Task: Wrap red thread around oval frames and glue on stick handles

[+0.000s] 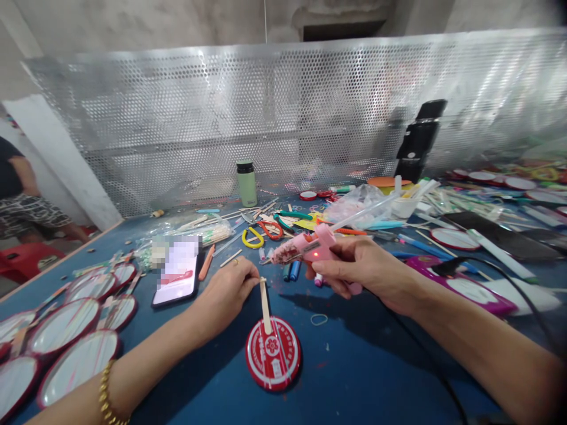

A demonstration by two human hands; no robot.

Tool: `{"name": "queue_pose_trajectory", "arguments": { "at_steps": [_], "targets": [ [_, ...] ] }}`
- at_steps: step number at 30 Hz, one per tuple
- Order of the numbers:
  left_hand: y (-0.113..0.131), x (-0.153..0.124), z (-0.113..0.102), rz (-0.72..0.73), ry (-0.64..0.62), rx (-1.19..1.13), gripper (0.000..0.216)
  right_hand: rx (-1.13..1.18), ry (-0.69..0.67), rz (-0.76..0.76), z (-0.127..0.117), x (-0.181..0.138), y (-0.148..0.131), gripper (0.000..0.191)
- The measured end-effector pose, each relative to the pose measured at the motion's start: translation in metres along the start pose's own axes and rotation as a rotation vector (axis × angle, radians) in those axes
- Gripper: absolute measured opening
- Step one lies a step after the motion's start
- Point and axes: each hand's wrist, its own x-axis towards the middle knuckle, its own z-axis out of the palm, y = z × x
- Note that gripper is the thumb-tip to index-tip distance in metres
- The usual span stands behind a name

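Note:
My left hand (pixel 233 280) is closed in a pinch at the far end of a wooden craft stick (pixel 265 304). The stick's near end rests on the face of a round red lid (pixel 273 369) with white print, which lies on the blue table. My right hand (pixel 354 265) is wrapped round the handle of a pink hot glue gun (pixel 321 251), its small light glowing orange. A clear glue stick juts from the gun's back, and its nozzle points left, above and beyond the craft stick. Just right of the lid's top lies a small rubber band (pixel 319 319).
A phone (pixel 177 274) leans left of my hand. Several round red-rimmed discs (pixel 66 324) crowd the left side. Pliers (pixel 283 221), sticks and markers clutter the back, beside a green tumbler (pixel 247 186). A black cable (pixel 425 348) runs under my right arm. A person (pixel 22 189) stands far left.

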Motion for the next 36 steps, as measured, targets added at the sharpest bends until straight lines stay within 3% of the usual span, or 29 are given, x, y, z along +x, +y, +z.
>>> {"name": "queue_pose_trajectory", "arguments": {
  "at_steps": [11,16,36],
  "targets": [
    [0.002,-0.002,-0.001,0.041,0.045,0.022,0.012,-0.005,0.016,0.015,0.0,-0.001,-0.003,0.027],
    [-0.005,-0.004,-0.003,0.098,0.093,0.023,0.024,0.031,0.044,0.008,0.0,0.0,-0.001,0.032],
    [-0.006,-0.008,0.002,0.132,0.086,0.032,0.024,0.039,0.028,-0.013,-0.001,0.0,-0.001,0.032]
  ]
}}
